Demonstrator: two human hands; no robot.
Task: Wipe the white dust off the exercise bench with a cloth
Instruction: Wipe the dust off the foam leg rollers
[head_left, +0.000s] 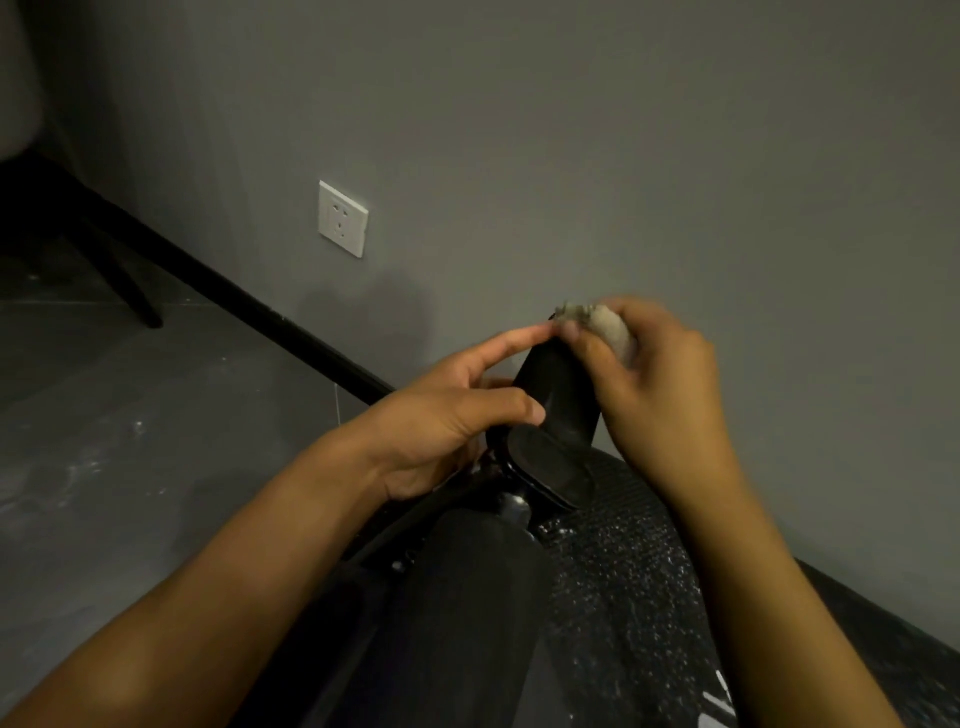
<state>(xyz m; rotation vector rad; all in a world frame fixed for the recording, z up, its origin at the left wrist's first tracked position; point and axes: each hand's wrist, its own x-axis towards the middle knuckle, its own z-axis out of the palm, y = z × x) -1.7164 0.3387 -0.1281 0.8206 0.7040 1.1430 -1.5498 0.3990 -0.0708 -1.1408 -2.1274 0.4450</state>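
right hand (654, 379) bunches a fuzzy beige cloth (608, 325) atop the smooth black cylindrical pad (558, 395); just below, left hand (441, 426) clasps it over the dust-speckled bench (623, 571).

Both bare arms reach in from the near edge and meet at mid-scene. The left arm (234, 587) slants in from the near left. The left hand (447, 421) holds a pad (558, 395), thumb on its near side, forefinger stretched straight toward the far right. The right arm (769, 597) rises from the near right. The right hand (660, 384) is curled, and its fingers (587, 343) grip a bunched cloth (608, 325) just beside the left forefinger's tip.
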